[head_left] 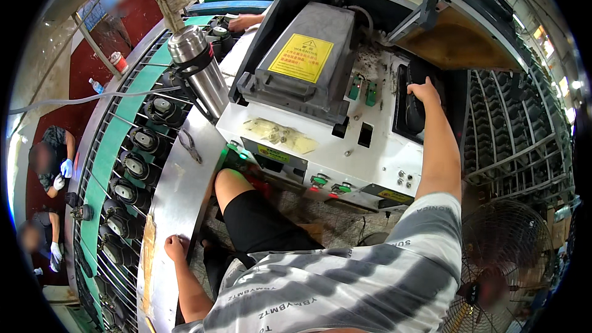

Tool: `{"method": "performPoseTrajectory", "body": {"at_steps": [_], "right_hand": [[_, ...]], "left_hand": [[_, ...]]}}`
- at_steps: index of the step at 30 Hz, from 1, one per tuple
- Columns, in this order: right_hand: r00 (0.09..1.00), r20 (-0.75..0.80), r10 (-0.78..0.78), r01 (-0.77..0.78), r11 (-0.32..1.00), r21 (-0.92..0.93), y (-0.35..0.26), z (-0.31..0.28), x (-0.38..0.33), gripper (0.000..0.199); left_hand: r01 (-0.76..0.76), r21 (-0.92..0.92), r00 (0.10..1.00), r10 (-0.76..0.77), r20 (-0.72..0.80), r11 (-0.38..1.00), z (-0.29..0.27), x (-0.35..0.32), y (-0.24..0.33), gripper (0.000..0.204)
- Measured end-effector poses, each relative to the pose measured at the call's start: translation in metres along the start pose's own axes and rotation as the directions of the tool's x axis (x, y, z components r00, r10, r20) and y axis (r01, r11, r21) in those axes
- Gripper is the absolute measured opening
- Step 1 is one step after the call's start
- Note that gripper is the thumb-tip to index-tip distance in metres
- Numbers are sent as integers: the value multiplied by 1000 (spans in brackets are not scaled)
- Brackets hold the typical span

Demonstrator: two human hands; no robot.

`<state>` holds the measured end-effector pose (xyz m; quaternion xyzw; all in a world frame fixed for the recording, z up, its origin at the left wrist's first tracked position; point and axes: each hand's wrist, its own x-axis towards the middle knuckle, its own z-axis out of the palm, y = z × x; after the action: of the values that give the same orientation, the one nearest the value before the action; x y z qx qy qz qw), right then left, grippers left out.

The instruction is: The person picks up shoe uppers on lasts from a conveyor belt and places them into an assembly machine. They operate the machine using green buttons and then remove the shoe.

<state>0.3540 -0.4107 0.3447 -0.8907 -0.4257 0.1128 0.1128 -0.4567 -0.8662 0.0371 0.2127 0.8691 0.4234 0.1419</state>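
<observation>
My right hand [425,94] reaches into the open right chamber of a white press machine [376,148]. Its fingers are wrapped round the edge of a black shoe [412,110] lying in that chamber, with the thumb out; part of the shoe is hidden under the hand. My left hand [176,248] rests loosely curled on the metal ledge [179,194] beside the conveyor, and nothing shows in it. The chamber's lid [459,34] stands raised, its brown inner pad showing. Over the left chamber, a grey cover [308,21] with a yellow label is down.
Several black shoes [148,140] line the conveyor [102,185] at left. Pliers [190,146] and a steel flask [200,74] are on the ledge. Racks [512,126] and a fan [493,271] stand at right. Another person's hand [245,22] reaches in beyond the flask; two gloved people are far left.
</observation>
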Motion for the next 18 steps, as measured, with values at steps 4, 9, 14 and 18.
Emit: {"method": "performPoseTrajectory", "body": {"at_steps": [4,9,14,18], "right_hand": [[1000,-19,-25,24,998,-54,3,4,-14,96],[918,-285,-278,267,961,-76,56,24,-25,69],[647,-705,-288,650,692,314,158,65,-151,31],[643,-271,717,197,187,962,261,143,-254,14]], "left_hand": [[48,-170,995,-32,98,984,30,-14,11,18],[-259,-101,916,277,290,961,120,-66,118,20],[-469,-259,429,474,769,844,194,-200,235,18],[-605,-552,-347,433,832,574,257,-282,272,23]]}}
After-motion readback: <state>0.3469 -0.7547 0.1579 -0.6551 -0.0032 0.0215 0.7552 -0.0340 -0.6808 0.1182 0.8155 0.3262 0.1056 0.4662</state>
